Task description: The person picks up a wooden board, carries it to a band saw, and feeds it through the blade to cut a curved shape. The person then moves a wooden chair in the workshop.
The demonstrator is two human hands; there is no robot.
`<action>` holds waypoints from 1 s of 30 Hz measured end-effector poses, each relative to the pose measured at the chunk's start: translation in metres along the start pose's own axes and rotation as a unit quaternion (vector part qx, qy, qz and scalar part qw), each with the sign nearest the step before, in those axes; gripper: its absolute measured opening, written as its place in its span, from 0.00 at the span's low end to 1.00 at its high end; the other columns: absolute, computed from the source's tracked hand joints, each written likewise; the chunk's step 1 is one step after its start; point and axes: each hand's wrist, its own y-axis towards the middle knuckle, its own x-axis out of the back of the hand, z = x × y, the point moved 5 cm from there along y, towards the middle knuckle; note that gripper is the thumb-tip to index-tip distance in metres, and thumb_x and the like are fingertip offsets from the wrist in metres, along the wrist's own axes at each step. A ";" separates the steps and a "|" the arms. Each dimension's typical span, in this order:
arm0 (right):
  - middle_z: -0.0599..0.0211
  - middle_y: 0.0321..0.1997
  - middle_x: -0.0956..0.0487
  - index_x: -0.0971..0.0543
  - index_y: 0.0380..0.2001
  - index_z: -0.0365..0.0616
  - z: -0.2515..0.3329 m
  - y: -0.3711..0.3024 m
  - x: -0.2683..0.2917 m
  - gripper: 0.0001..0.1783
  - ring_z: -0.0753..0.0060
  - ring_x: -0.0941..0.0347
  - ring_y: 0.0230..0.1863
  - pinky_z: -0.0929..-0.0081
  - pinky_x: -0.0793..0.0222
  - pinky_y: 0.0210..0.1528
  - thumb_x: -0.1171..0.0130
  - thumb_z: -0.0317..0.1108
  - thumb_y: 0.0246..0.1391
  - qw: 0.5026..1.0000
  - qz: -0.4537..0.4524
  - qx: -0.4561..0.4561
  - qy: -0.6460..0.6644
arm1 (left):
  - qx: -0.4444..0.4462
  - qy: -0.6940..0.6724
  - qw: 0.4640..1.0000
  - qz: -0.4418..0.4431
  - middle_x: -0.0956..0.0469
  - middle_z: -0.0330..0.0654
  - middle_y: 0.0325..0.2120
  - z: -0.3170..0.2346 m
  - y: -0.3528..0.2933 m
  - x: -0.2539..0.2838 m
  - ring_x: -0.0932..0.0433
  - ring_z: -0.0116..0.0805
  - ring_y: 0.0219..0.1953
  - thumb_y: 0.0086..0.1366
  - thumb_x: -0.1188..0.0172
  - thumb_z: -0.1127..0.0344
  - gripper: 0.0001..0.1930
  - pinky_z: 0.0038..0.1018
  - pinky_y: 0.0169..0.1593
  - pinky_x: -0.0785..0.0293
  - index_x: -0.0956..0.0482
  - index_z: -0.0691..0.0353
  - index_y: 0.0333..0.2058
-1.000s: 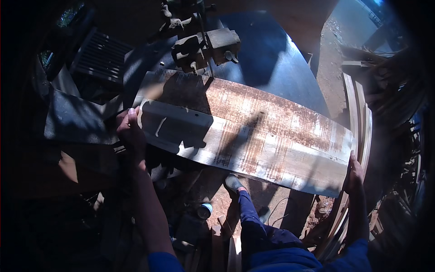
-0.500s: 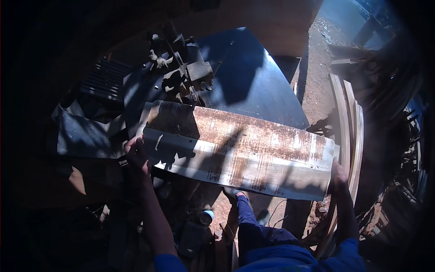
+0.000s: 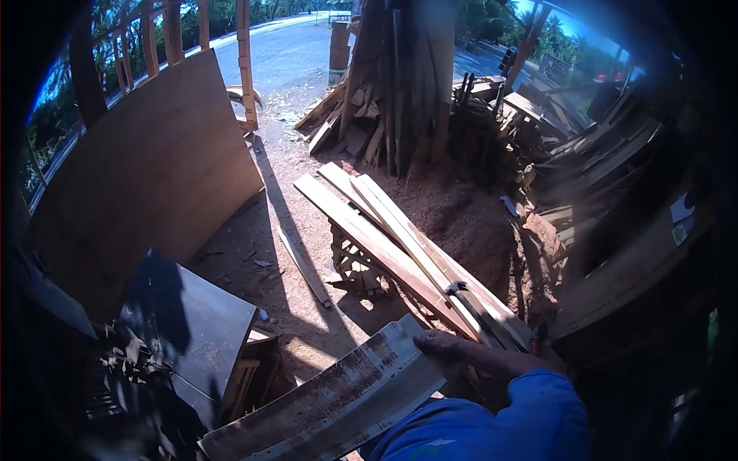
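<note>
A wide, weathered board, pale with brown streaks along its face, slants across the lower part of the view. My right hand is closed on its upper right end, the forearm coming in from the right in a blue sleeve. The board's other end runs down to the lower left, where my left hand is out of sight. Just beyond my right hand lie several long pale planks on a low support. A dark hammer head shows on top of them. Close to my forearm stands a small red-and-black object.
At lower left is a dark flat-topped machine table with metal parts at its near side. A large plywood sheet stands behind it. Scrap wood leans on a post ahead, and more timber is piled at right.
My view has swung right and up from the machine table to the planks and yard. The board has turned with me, now slanting up to the right. My left hand has left the view.
</note>
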 end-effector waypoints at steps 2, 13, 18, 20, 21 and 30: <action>0.67 0.45 0.18 0.22 0.53 0.43 0.031 -0.046 0.019 0.25 0.74 0.23 0.45 0.70 0.26 0.48 0.43 0.52 0.65 0.997 -0.008 0.009 -0.072 | 0.003 -0.073 0.994 0.080 0.23 0.51 0.35 -0.071 -0.030 -0.046 0.22 0.46 0.34 0.72 0.45 0.56 0.17 0.41 0.39 0.22 0.24 0.65 0.48; 0.65 0.33 0.19 0.20 0.46 0.42 0.105 -0.247 0.046 0.23 0.76 0.21 0.33 0.75 0.25 0.40 0.35 0.50 0.58 0.940 -0.170 0.108 -0.274 | 0.389 -0.232 0.594 0.665 0.25 0.41 0.27 -0.214 -0.234 -0.184 0.24 0.37 0.28 0.70 0.43 0.51 0.16 0.38 0.34 0.23 0.24 0.59 0.43; 0.48 0.35 0.19 0.23 0.51 0.40 0.050 -0.291 -0.039 0.23 0.48 0.19 0.38 0.59 0.23 0.42 0.39 0.44 0.58 0.844 -0.239 0.278 -0.391 | 0.163 -0.186 0.556 0.794 0.27 0.34 0.23 -0.243 -0.218 -0.236 0.27 0.28 0.24 0.70 0.43 0.52 0.15 0.31 0.27 0.26 0.24 0.58 0.43; 0.48 0.34 0.19 0.24 0.50 0.39 -0.011 -0.295 -0.057 0.23 0.47 0.19 0.38 0.57 0.23 0.40 0.40 0.43 0.58 0.826 -0.303 0.251 -0.404 | 0.021 -0.274 0.556 0.784 0.26 0.33 0.24 -0.279 -0.200 -0.254 0.28 0.25 0.23 0.68 0.41 0.55 0.13 0.29 0.24 0.28 0.22 0.59 0.41; 0.48 0.33 0.19 0.24 0.49 0.37 -0.038 -0.292 -0.063 0.22 0.47 0.19 0.37 0.55 0.23 0.39 0.41 0.43 0.58 0.802 -0.345 0.227 -0.432 | 0.055 -0.268 0.547 0.791 0.25 0.34 0.22 -0.285 -0.194 -0.258 0.29 0.23 0.21 0.68 0.39 0.58 0.13 0.25 0.22 0.31 0.21 0.63 0.39; 0.43 0.33 0.19 0.22 0.41 0.35 -0.194 -0.343 -0.029 0.21 0.43 0.20 0.38 0.54 0.25 0.43 0.41 0.45 0.58 0.747 -0.604 0.026 -0.275 | -0.429 -0.185 0.448 0.762 0.18 0.44 0.29 -0.269 -0.101 -0.263 0.21 0.33 0.30 0.71 0.45 0.53 0.18 0.31 0.34 0.26 0.20 0.66 0.37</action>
